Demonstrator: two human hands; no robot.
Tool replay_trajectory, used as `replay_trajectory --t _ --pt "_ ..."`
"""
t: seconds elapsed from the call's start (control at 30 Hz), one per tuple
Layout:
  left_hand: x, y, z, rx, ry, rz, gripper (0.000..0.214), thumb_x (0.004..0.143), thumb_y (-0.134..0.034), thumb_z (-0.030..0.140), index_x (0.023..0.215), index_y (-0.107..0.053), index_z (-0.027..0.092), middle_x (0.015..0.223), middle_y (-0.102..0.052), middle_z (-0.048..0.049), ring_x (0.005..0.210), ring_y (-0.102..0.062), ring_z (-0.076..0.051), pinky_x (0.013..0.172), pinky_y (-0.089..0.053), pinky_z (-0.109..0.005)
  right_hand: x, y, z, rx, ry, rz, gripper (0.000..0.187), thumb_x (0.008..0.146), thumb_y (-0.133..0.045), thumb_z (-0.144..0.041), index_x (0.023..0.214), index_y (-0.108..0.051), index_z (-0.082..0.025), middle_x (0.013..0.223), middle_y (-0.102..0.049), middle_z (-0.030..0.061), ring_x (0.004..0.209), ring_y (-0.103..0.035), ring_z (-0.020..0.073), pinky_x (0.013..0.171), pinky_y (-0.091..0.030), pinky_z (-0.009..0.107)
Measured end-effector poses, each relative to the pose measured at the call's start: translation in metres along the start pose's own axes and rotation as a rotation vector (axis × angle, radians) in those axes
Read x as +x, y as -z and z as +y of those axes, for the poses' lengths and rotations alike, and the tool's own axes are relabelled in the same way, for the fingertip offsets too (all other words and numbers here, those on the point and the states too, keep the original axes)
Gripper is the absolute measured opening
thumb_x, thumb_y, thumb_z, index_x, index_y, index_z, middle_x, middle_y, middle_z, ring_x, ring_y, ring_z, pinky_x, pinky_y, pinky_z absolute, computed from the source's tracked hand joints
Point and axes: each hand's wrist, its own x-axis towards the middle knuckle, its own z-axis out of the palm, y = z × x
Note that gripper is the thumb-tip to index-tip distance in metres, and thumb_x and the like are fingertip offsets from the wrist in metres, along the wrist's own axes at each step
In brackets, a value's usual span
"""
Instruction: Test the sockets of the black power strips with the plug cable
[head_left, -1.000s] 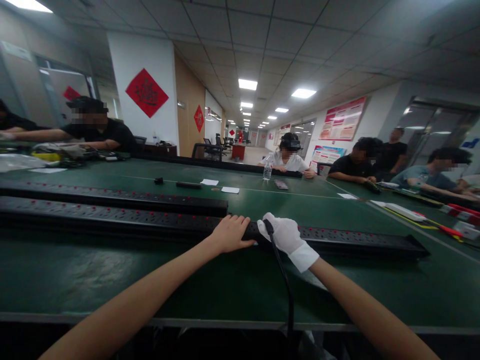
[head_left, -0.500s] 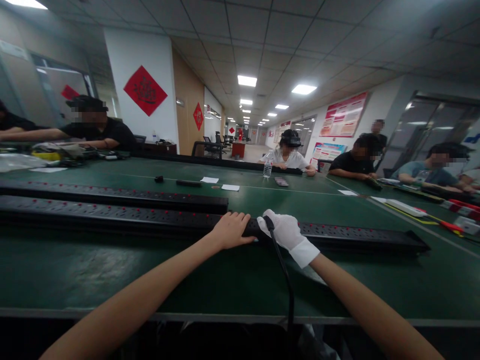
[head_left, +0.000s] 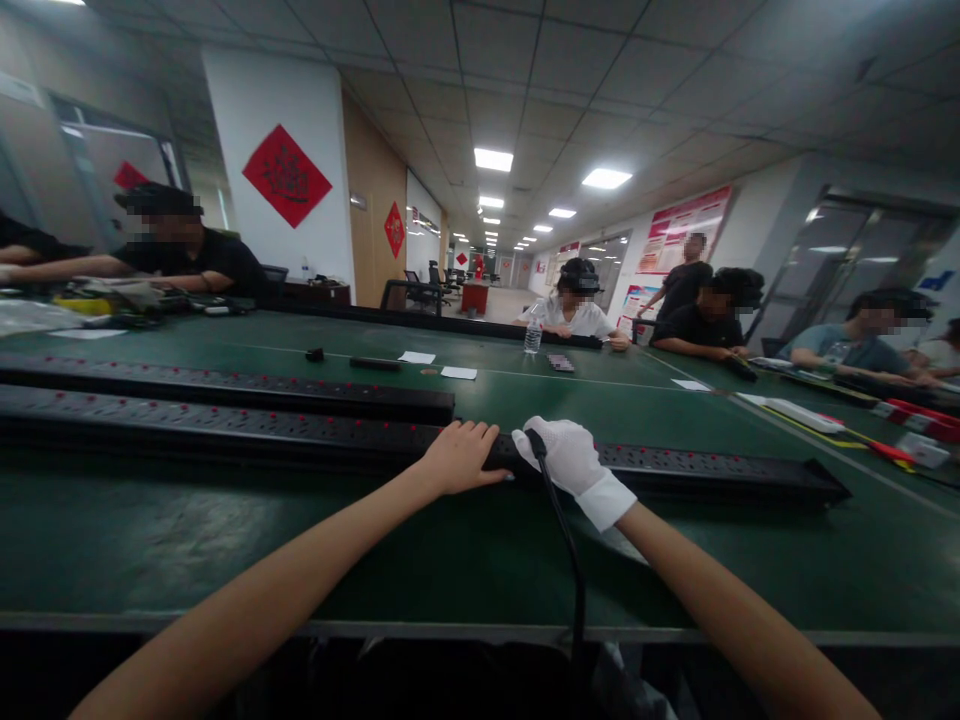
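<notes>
A long black power strip (head_left: 712, 472) with red switches lies across the green table (head_left: 465, 560) in front of me. My bare left hand (head_left: 459, 457) rests on top of it, fingers curled over its far edge. Just to the right, my white-gloved right hand (head_left: 568, 456) is closed on a black plug (head_left: 534, 441) at the strip. The plug's black cable (head_left: 568, 560) runs back toward me and drops over the table's near edge.
A second black power strip (head_left: 225, 389) lies parallel behind the first. Further back are a water bottle (head_left: 532, 336), paper slips (head_left: 458, 372) and small dark items. Several people sit around the table's left, far and right sides; one person stands at the back right.
My hands stay in place on the strip. The view has tilted slightly. The standing person at the back right has walked to the left.
</notes>
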Motion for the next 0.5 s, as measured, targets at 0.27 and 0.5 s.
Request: replay_trajectory --t 0.27,0.5 --pt "0.000 -0.002 -0.001 -0.010 -0.004 0.017 0.065 0.077 -0.037 0.065 0.117 -0.045 0.014 0.103 -0.059 -0.0129 0.094 -0.055 -0.027 0.083 -0.037 -0.038 0.002 0.002 0.000 0.009 0.002 0.047 0.045 0.086 -0.034 -0.051 0.073 -0.063 -0.020 0.063 -0.062 0.0056 0.062 -0.056 0.0154 0.058 -0.029 0.024" --pt "0.001 -0.002 -0.001 0.007 0.019 0.012 0.066 0.076 -0.036 0.067 0.114 -0.047 0.015 0.103 -0.059 -0.0140 0.095 -0.055 -0.028 0.081 -0.037 -0.038 0.034 0.019 0.013 0.309 -0.088 0.158 0.037 0.090 -0.032 -0.042 0.087 -0.064 -0.025 0.079 -0.067 -0.0004 0.071 -0.060 0.0131 0.065 -0.038 0.021"
